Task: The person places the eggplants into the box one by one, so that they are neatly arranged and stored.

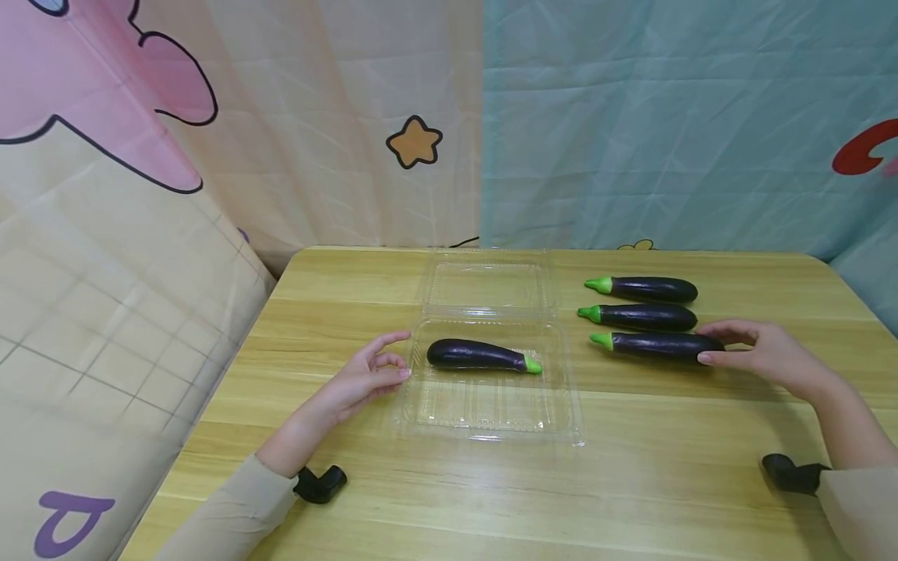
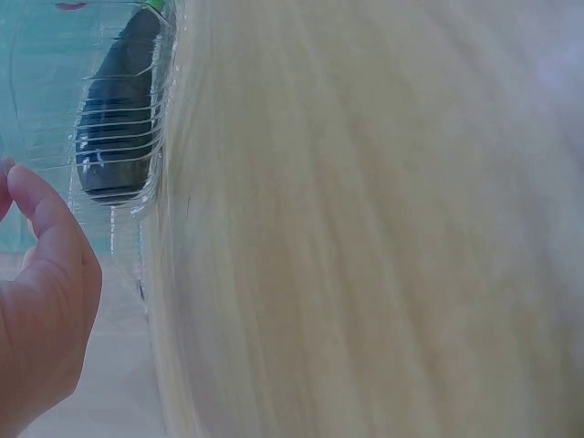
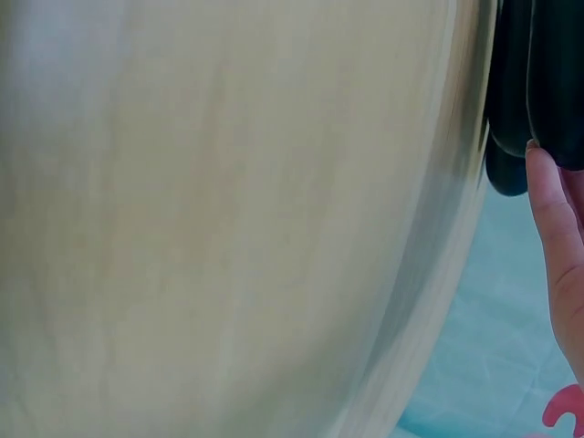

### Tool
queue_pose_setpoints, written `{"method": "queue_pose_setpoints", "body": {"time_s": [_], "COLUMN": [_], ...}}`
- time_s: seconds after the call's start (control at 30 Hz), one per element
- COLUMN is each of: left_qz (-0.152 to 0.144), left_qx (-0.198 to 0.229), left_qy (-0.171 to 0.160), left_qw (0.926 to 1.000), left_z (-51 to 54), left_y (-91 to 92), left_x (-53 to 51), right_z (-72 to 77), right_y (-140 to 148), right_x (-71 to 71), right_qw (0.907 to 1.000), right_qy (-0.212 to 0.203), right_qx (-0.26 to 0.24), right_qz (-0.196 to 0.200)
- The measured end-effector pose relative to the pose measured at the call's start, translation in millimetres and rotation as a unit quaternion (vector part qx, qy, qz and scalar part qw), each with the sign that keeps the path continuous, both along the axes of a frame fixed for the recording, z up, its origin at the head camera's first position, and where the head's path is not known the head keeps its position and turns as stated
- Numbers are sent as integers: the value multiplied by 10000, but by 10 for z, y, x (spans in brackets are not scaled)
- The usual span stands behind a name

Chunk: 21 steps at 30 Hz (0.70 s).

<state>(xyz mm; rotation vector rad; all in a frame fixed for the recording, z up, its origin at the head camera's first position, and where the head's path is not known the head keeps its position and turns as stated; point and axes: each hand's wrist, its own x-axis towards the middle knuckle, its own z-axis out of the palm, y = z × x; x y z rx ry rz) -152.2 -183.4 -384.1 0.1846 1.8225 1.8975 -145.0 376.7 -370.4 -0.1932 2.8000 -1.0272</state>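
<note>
Right of a clear box (image 1: 484,405), the right hand (image 1: 779,354) is pinching a glossy, green-stemmed, purple-black eggplant (image 1: 655,345); the left hand (image 1: 361,382) is curving loosely, empty.

A wood-grained table (image 1: 491,499) is backed by hanging cloth, divided into a beige part (image 1: 316,117) and a teal part (image 1: 631,117). On the beige, a black-outlined orange star (image 1: 415,142), a large pink figure (image 1: 105,93), grid lines (image 1: 132,397) and a purple shape (image 1: 77,502) are printed. By the teal, a red curved shape (image 1: 852,152) and a small yellow shape (image 1: 637,245) are borne.
</note>
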Motion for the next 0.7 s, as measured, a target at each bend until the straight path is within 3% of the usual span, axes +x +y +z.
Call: {"method": "queue_pose_setpoints", "body": {"time_s": [0.33,0.7], "left_qz": [27,17], "left_qx": [75,24], "left_qy": [-31,-13], "left_qw": [10000,10000], "left_z": [-34,-5], "left_y": [-9,-2], "left_x": [-9,1], "right_z": [73,189], "right_y": [-93,-224], "right_x": [47,96], "right_qw": [9999,10000], "right_qy": [3,-12], "right_qx": [142,-52], "right_qz": [18,23]}}
